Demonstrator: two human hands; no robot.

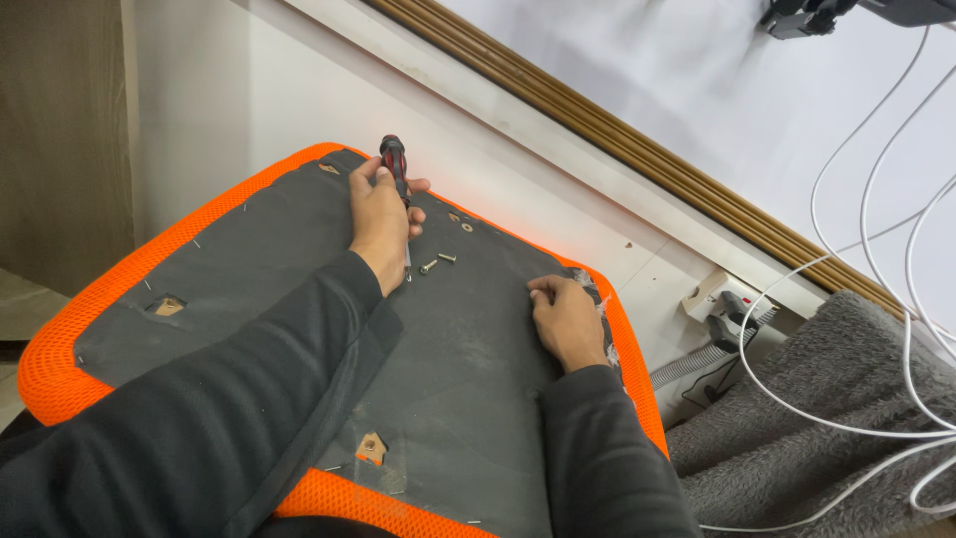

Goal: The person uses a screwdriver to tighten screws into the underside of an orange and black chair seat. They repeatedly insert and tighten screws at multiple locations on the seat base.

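On seat base: I see two screws out. Left hand grips screwdriver; right hand flat, grasping nothing. Rest unclear.

Just one view here, a head-worn cam looking steeply down and a bit forward from close up. It's tilted, so the wall trim runs diagonally across the far right. The upturned seat cushion fills the near middle; both sleeves enter from the near edge.
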